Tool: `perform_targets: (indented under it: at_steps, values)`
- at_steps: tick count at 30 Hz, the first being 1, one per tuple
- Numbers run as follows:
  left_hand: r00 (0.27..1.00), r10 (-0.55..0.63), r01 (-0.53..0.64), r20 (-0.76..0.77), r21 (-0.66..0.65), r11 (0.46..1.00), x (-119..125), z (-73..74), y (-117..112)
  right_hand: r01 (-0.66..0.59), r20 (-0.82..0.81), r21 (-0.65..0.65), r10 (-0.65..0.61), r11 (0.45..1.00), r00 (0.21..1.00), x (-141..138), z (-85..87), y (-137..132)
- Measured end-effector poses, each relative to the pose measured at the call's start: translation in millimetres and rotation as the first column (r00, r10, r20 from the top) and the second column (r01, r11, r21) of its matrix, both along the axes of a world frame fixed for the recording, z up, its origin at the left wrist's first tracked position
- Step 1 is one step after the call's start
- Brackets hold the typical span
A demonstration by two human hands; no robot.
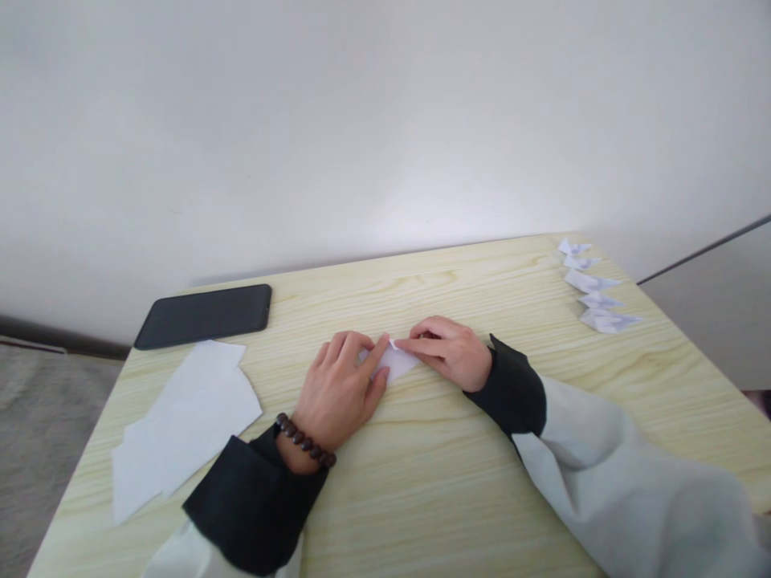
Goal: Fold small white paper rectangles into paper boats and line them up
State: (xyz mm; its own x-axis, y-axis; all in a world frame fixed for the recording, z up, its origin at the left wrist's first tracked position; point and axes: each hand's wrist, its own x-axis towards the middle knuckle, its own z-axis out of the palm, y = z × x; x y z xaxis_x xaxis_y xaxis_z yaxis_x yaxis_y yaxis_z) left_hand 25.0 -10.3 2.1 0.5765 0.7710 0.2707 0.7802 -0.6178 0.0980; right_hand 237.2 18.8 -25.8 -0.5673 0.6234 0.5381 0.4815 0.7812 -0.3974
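Note:
A small white piece of folded paper [397, 363] lies on the light wooden table [458, 466] near its middle. My left hand [340, 391] lies over the paper's left part, fingers pressed down on it. A dark bead bracelet [304, 441] is on that wrist. My right hand [449, 350] pinches the paper's upper right edge between thumb and forefinger. Most of the paper is hidden under the two hands.
A black phone [205, 315] lies at the table's back left. Loose white paper sheets [181, 421] are stacked on the left. Several small folded paper figures [593, 291] line the back right edge. A white wall rises behind.

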Motion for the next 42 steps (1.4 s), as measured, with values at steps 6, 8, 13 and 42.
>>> perform_targets:
  at_steps: [6, 8, 13, 42]
  values:
    - [1.0, -0.002, 0.003, -0.031, 0.022, 1.0, 0.7, 0.3, -1.4, -0.066, -0.065, -0.026, 0.064, 0.997, 0.996, 0.0, 1.5, 2.9]
    - [1.0, -0.003, 0.004, -0.026, 0.027, 1.0, 0.8, 0.2, -1.5, -0.094, -0.05, -0.022, 0.093, 0.995, 0.994, 0.5, 3.2, 3.5]
    - [0.999, -0.007, 0.009, -0.032, 0.047, 0.999, 2.0, 0.9, -1.8, -0.113, -0.02, 0.0, 0.113, 0.994, 0.993, 1.6, 6.3, 4.0]
    - [0.996, -0.004, 0.008, -0.089, 0.051, 0.999, 3.4, 2.4, -3.2, -0.107, 0.034, 0.021, 0.106, 0.994, 0.994, 1.7, 7.6, 2.2]
